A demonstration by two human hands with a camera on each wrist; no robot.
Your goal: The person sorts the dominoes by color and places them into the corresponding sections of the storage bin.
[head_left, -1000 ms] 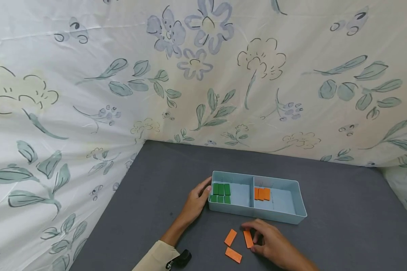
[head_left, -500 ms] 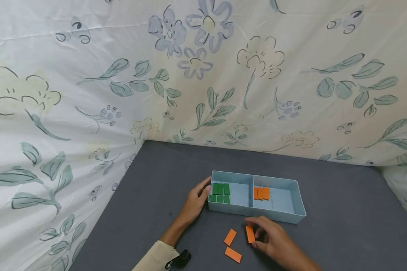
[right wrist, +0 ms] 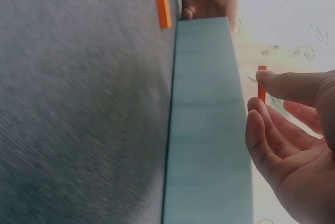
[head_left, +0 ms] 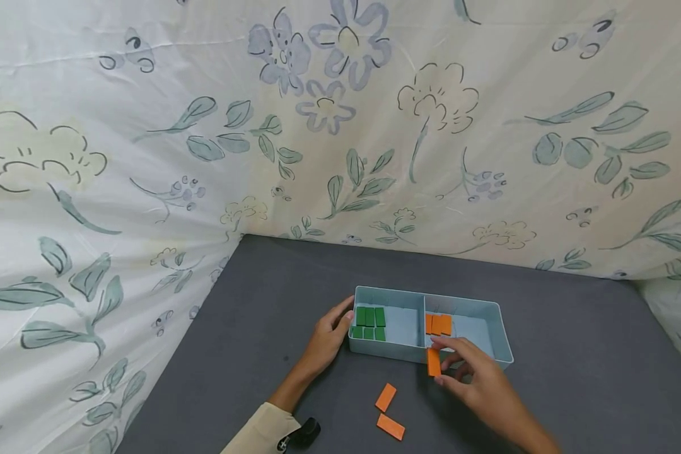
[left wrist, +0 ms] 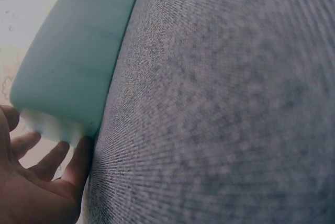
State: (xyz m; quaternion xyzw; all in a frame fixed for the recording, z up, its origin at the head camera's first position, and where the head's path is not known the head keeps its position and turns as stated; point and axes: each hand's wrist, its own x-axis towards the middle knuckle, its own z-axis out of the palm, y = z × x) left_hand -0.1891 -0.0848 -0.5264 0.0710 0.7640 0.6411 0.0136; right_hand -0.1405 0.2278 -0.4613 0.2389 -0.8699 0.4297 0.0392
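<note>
My right hand (head_left: 482,381) pinches a small flat orange block (head_left: 434,363) between thumb and fingertips. The block hangs upright just over the front wall of a light blue two-compartment box (head_left: 386,349); in the right wrist view the held block (right wrist: 262,84) shows edge-on above the rim. My left hand (head_left: 325,337) rests against the box's left end, and in the left wrist view its extended fingers (left wrist: 55,158) touch the end wall. Green blocks (head_left: 370,316) lie in two rows in the left compartment. Several orange blocks (head_left: 438,324) lie side by side in the right compartment.
Two loose orange blocks, one tilted (head_left: 386,397) and one nearer (head_left: 391,427), lie on the dark grey tabletop (head_left: 284,284) in front of the box. Floral cloth (head_left: 318,157) hangs behind and at the left. A black strap piece (head_left: 306,432) sits by the left sleeve.
My right hand has lifted the orange block off the table and carried it forward and slightly right to the box's front wall. The left hand and the box stay put.
</note>
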